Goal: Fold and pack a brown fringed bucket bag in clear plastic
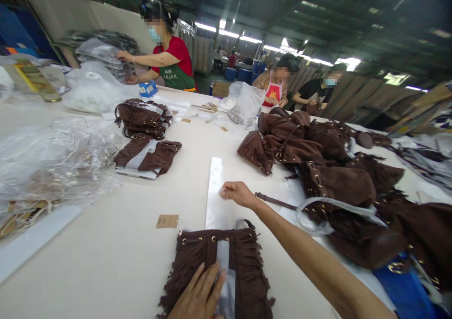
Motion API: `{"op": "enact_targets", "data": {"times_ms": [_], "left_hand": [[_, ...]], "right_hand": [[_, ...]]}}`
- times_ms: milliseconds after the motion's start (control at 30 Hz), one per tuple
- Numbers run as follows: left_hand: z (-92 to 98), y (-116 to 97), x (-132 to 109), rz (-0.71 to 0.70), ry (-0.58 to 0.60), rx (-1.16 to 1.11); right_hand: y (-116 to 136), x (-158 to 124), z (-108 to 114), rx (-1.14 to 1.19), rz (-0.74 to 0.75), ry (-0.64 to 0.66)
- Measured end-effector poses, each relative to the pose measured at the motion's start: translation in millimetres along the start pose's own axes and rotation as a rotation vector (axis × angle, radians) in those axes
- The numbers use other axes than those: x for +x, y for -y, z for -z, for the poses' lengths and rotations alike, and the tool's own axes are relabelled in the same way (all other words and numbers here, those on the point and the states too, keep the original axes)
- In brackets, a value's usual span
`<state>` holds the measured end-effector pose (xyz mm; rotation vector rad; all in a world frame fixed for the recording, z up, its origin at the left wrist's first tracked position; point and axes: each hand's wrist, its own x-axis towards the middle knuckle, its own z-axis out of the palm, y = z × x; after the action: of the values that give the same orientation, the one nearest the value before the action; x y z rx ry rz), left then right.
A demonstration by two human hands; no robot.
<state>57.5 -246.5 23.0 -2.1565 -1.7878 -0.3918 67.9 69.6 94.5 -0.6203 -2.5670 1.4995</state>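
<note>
A dark brown fringed bag with gold eyelets lies flat at the table's near edge. My left hand rests on it, fingers stretched out, partly over a translucent grey strip running down the bag's middle. Beyond the bag's top edge, my right hand is closed in a pinch at the right edge of a long white strip. That strip's lower end meets the bag's top. A small brown card tag lies left of the strip.
More brown bags are heaped on the right. Folded fringed bags are stacked at the back left, beside clear plastic bags. Across the table a person in a green apron handles plastic-wrapped items; two other people work further right.
</note>
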Motion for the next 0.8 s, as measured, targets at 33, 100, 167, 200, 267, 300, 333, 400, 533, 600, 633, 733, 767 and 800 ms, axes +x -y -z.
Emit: {"op": "enact_targets", "data": {"times_ms": [33,100,167,200,267,300,333,400,533,600,633,733,767,800], "left_hand": [[-0.7,0.6,0.2,-0.004,0.005,0.003],[-1.8,0.9,0.4,-0.011,0.015,0.005],[-1.5,-0.3,0.9,-0.004,0.035,-0.005],[-0.6,-1.4,1.4,0.006,0.044,-0.014],[3.2,-3.9,2.7,0.038,0.064,-0.039],[5.8,-5.2,3.5,0.058,0.076,-0.056],[8.7,-6.4,4.3,0.075,0.091,-0.08],[14.6,-8.7,5.6,0.11,0.127,-0.135],[22.6,-12.4,5.6,0.145,0.153,-0.171],[24.0,-13.5,4.8,0.133,0.148,-0.155],[24.2,-13.8,4.5,0.124,0.148,-0.147],[24.2,-13.8,4.6,0.115,0.15,-0.126],[24.3,-13.6,4.9,0.113,0.149,-0.125],[24.5,-13.4,5.3,0.114,0.146,-0.127]], "right_hand": [[-2.5,4.2,-1.6,-0.014,-0.004,0.004],[-8.1,12.9,-4.3,-0.049,-0.01,0.013],[-12.6,20.0,-5.5,-0.089,-0.013,0.017],[-14.0,22.4,-5.4,-0.108,-0.015,0.017],[-14.8,24.8,-4.2,-0.134,-0.02,0.012],[-14.2,24.9,-3.3,-0.14,-0.02,0.007],[-13.1,24.3,-2.4,-0.143,-0.017,0.001],[-8.9,21.5,-0.9,-0.14,-0.002,-0.014],[6.1,10.4,1.0,-0.129,0.047,-0.048],[14.7,4.3,1.2,-0.125,0.072,-0.058],[18.2,2.0,1.0,-0.124,0.083,-0.061],[22.5,-0.2,-0.2,-0.134,0.098,-0.064],[21.7,0.9,-0.8,-0.144,0.096,-0.066],[20.0,2.8,-1.2,-0.156,0.091,-0.07]]}}
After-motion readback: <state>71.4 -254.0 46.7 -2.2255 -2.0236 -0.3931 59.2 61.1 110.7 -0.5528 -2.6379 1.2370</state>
